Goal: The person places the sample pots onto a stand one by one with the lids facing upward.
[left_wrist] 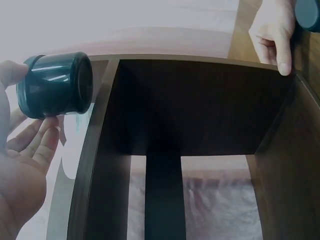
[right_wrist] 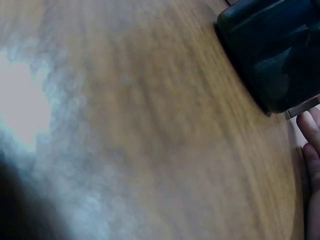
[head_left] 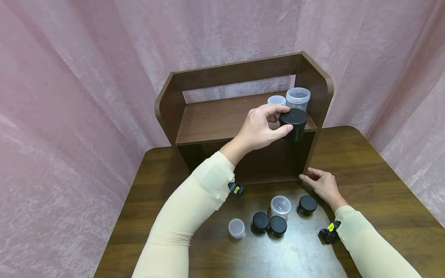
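My left hand (head_left: 283, 121) grips a black lidded jar (head_left: 293, 123) between thumb and fingers, at the front right edge of the wooden shelf unit's upper board (head_left: 215, 119). The left wrist view shows the same jar (left_wrist: 55, 85) tilted on its side against my fingers. Two clear jars (head_left: 276, 101) (head_left: 298, 98) stand behind it in the board's right back corner. My right hand (head_left: 313, 177) lies on the table with straight fingers touching the shelf unit's lower right front corner and holds nothing.
On the brown table (head_left: 375, 185) in front of the shelf stand three black jars (head_left: 260, 222) (head_left: 278, 226) (head_left: 307, 204) and two clear ones (head_left: 280, 205) (head_left: 236, 228). Pink curtain surrounds the table. The shelf's lower compartment is dark and open.
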Demonstrator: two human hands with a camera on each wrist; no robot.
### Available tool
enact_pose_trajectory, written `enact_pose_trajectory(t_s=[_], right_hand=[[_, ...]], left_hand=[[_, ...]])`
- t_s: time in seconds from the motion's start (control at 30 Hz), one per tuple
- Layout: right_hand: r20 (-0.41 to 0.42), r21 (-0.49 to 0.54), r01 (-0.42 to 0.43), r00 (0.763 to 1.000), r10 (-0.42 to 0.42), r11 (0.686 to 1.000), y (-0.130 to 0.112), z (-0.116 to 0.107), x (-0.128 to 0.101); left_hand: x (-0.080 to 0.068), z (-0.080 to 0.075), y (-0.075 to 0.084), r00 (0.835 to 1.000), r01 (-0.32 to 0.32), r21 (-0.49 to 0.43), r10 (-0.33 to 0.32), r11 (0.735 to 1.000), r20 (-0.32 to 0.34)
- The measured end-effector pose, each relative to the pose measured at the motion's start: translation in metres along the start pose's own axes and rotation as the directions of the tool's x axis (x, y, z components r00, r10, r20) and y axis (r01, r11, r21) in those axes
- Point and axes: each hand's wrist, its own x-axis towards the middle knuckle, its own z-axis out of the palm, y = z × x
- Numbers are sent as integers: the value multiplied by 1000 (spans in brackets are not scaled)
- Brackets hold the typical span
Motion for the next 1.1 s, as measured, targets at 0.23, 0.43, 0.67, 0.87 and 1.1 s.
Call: enact_pose_trajectory(t_s=[0.23,0.43,0.67,0.87,1.1], right_hand=[[2,-6,0,1000,0,1000,1,1,0],[-10,-8,12,1000,-12,1000,2,2,1],[-6,-10,0,1000,0,1000,0,1,1],[6,-1,-23,1000,23,1000,-2,2,-1],[-5,2,-6,1000,6,1000,-4,3,-2]], left_hand=[[14,5,0,997,70,15,-70,997,30],[23,12,-2,994,110,2,-110,994,24],[29,21,-2,987,158,8,-158,987,-7],[31,28,-4,982,185,-7,-185,983,-43],[30,33,-5,975,185,-60,-190,981,-113]])
